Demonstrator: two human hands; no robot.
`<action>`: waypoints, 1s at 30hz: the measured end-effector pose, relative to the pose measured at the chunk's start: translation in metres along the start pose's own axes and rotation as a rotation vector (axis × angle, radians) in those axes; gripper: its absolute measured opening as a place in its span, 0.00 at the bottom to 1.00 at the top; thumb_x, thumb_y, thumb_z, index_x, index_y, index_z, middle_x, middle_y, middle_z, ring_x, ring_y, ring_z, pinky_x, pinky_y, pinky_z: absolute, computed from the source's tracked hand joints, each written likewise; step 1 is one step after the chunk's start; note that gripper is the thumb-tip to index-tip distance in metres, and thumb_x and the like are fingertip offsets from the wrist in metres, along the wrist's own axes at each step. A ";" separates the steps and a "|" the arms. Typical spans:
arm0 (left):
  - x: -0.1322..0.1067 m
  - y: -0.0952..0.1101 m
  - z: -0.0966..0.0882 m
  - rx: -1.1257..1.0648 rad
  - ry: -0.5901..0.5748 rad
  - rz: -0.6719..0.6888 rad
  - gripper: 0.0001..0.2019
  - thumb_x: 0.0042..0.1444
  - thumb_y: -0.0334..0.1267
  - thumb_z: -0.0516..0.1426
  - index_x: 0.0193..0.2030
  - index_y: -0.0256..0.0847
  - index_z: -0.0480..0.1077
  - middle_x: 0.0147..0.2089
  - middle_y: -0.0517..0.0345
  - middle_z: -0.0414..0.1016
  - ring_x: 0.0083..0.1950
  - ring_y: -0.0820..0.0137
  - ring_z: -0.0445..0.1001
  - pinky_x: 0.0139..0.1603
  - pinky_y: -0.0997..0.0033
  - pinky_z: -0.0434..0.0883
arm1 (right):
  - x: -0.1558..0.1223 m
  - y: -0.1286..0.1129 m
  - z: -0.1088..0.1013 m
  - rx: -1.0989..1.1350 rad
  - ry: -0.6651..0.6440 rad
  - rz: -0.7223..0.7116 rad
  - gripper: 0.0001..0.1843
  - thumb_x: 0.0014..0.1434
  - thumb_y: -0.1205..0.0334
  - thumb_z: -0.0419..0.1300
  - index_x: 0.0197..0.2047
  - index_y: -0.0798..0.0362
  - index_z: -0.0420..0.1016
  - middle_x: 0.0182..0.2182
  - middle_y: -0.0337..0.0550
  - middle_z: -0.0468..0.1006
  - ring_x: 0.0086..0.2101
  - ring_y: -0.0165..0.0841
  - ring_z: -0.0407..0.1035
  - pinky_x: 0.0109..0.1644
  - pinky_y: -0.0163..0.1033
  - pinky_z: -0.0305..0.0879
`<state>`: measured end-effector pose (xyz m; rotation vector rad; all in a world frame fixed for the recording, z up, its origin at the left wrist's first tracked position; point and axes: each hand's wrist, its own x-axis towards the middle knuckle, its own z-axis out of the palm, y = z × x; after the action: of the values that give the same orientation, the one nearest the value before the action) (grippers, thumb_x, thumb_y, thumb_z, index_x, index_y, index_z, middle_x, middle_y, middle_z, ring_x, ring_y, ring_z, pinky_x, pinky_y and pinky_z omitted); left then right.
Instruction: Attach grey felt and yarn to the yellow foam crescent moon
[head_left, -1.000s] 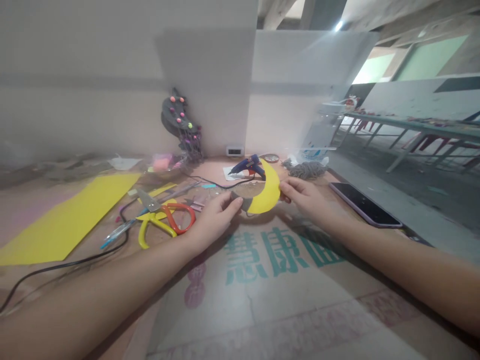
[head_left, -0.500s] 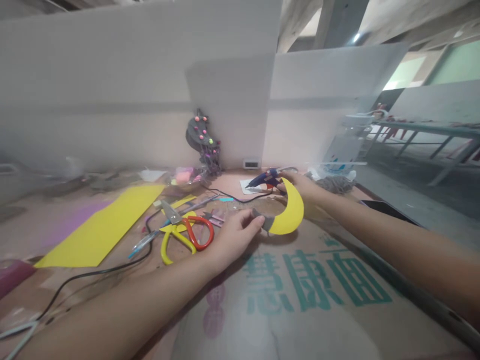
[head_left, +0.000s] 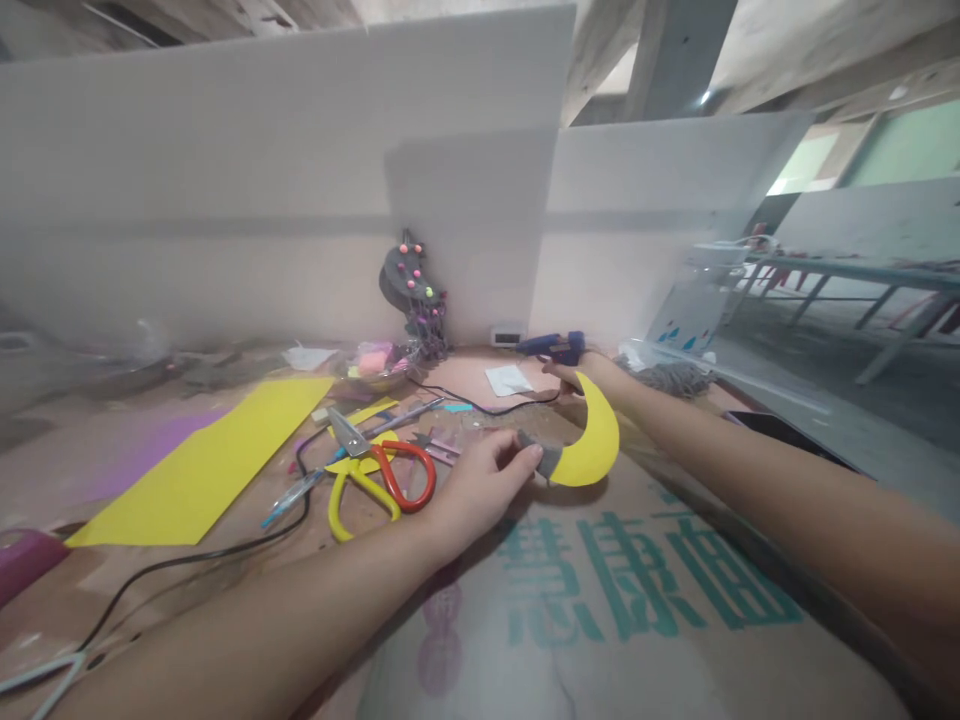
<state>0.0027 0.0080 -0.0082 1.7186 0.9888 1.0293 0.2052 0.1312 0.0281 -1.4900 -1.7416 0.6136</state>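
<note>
My left hand (head_left: 480,485) pinches the grey lower tip of a yellow crescent cut-out (head_left: 596,440), holding it upright just above the cardboard sheet (head_left: 637,620). My right hand (head_left: 589,372) reaches behind the crescent and is closed round the handle of a blue glue gun (head_left: 555,346), lifted off the table near the back wall. Its black cable (head_left: 480,400) trails to the left across the table.
Scissors (head_left: 375,470) with yellow and red handles lie left of my left hand, with pens and scraps. A yellow sheet (head_left: 217,455) lies further left. A dark beaded ornament (head_left: 412,290) leans in the corner. A phone (head_left: 780,425) lies behind my right forearm.
My right hand let go of the crescent, reached back and picked up the glue gun. My left hand kept hold of the crescent's grey tip.
</note>
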 end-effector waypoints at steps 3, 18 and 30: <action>0.002 -0.003 -0.001 -0.010 0.037 -0.008 0.15 0.61 0.45 0.53 0.26 0.39 0.62 0.25 0.65 0.63 0.29 0.74 0.62 0.30 0.74 0.59 | -0.011 -0.010 -0.020 0.010 0.055 -0.009 0.16 0.51 0.53 0.65 0.37 0.57 0.77 0.21 0.41 0.75 0.23 0.31 0.67 0.28 0.35 0.62; 0.006 -0.008 -0.007 0.009 0.181 -0.053 0.18 0.59 0.51 0.54 0.27 0.40 0.64 0.24 0.64 0.65 0.27 0.74 0.64 0.29 0.74 0.60 | -0.148 -0.004 -0.042 -0.038 0.001 -0.098 0.16 0.55 0.47 0.61 0.35 0.52 0.76 0.29 0.43 0.78 0.29 0.35 0.72 0.33 0.40 0.69; 0.004 -0.001 -0.001 -0.222 0.108 -0.088 0.12 0.61 0.44 0.54 0.30 0.40 0.62 0.25 0.63 0.73 0.27 0.73 0.73 0.28 0.76 0.64 | -0.160 -0.001 -0.030 0.057 -0.138 -0.170 0.12 0.53 0.47 0.63 0.34 0.47 0.75 0.33 0.43 0.80 0.35 0.40 0.75 0.42 0.45 0.74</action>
<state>0.0029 0.0126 -0.0083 1.4394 0.9701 1.1396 0.2346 -0.0277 0.0094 -1.2705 -1.9168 0.6846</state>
